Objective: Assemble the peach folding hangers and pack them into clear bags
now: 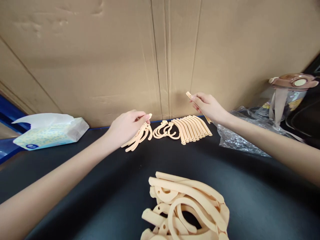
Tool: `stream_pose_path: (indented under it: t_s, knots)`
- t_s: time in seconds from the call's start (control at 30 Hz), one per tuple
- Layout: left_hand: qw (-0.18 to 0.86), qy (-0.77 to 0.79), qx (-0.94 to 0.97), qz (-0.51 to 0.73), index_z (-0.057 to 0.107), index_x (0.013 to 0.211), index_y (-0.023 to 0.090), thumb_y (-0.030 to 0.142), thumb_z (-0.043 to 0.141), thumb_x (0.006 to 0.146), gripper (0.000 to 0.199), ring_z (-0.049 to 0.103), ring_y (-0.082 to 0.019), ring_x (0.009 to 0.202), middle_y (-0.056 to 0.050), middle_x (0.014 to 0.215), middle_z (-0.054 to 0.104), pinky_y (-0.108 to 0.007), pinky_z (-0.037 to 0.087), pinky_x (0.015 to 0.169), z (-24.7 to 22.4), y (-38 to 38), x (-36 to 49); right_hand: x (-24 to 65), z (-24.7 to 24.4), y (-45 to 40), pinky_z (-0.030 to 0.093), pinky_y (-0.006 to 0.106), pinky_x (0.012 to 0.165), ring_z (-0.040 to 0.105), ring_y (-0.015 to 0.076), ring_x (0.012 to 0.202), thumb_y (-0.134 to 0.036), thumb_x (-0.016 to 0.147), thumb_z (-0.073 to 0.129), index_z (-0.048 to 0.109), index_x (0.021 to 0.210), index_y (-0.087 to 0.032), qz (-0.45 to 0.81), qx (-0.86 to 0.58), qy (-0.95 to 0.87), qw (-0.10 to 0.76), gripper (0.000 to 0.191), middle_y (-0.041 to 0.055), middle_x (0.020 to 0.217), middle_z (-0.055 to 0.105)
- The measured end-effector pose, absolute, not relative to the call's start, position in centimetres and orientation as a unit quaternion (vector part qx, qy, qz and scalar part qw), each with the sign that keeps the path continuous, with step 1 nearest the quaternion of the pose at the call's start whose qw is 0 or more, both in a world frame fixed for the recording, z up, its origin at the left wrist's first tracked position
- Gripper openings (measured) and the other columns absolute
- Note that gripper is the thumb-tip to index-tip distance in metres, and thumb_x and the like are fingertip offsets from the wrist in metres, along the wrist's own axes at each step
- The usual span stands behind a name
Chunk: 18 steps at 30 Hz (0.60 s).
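My right hand (207,106) is closed on a beige plastic hanger arm (188,94), whose far end sticks up past the fingertips and whose other end shows below the hand. Over the left pile, my left hand (126,128) pinches a small beige piece (150,116); only its tip shows. Beneath that hand lie several loose curved hanger arms (138,140), partly hidden. Between the hands are several beige hanger hooks (163,130). To their right, a row of hanger arms (192,129) lies side by side, below my right hand.
A heap of mixed hanger parts (190,213) lies close in front on the black tabletop (105,200). A tissue pack (50,131) stands at left. Crumpled clear plastic (240,133) and a drink bottle (287,96) are at right. A cardboard wall (112,60) rises behind.
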State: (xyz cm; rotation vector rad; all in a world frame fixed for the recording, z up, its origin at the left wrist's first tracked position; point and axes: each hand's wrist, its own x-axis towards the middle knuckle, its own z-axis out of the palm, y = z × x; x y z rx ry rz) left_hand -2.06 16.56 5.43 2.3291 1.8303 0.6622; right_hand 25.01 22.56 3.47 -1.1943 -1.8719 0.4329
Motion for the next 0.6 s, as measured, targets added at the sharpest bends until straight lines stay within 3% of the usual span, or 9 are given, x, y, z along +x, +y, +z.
stream_pose_path:
  t_s: [0.13,0.23,0.3,0.4,0.6]
  knots:
    - [0.121,0.632,0.739,0.2,0.071,0.083,0.022,0.058,0.045,0.081,0.045,0.063,-0.021,0.075,0.0,0.079,0.072,-0.026,0.042,0.062,3.9,18.6,-5.6,25.7,3.2,21.0,0.047,0.03,0.067,0.062,0.0166,0.073,-0.041,0.09,0.049,0.057,0.091,-0.02,0.031,-0.425,-0.812,0.398,0.023,0.0048,0.089,0.067]
    - [0.104,0.651,0.726,0.196,0.069,0.086,0.022,0.055,0.053,0.076,0.038,0.065,-0.022,0.075,-0.001,0.082,0.072,-0.028,0.044,0.064,2.7,19.3,-6.5,25.7,2.5,19.5,0.046,0.029,0.067,0.064,0.0183,0.083,-0.03,0.093,0.046,0.059,0.093,-0.019,-0.103,-0.368,-0.868,0.316,0.017,0.0063,0.096,0.069]
    - [0.069,0.667,0.713,0.203,0.066,0.094,0.021,0.053,0.055,0.077,0.038,0.064,-0.026,0.085,-0.005,0.093,0.071,-0.033,0.046,0.07,2.4,19.0,-6.1,25.8,1.8,19.0,0.045,0.028,0.066,0.063,0.0184,0.085,-0.023,0.094,0.041,0.06,0.094,-0.018,-0.17,-0.328,-0.893,0.257,0.02,0.0074,0.097,0.069]
    - [-0.008,0.645,0.729,0.227,0.059,0.107,0.02,0.047,0.052,0.083,0.036,0.053,-0.029,0.109,-0.008,0.113,0.063,-0.039,0.042,0.087,2.7,17.4,-3.9,25.8,0.8,18.3,0.044,0.028,0.066,0.063,0.0186,0.083,-0.017,0.095,0.037,0.061,0.091,-0.016,-0.215,-0.286,-0.917,0.178,0.025,0.0087,0.095,0.069]
    - [-0.067,0.433,0.885,0.155,0.055,0.116,0.018,0.045,0.05,0.09,0.038,0.049,-0.027,0.108,-0.009,0.113,0.061,-0.039,0.039,0.091,3.0,14.1,2.6,25.9,0.9,17.5,0.045,0.029,0.074,0.062,0.0187,0.087,-0.016,0.094,0.038,0.064,0.096,-0.016,-0.185,-0.298,-0.927,0.13,0.026,0.0086,0.097,0.068]
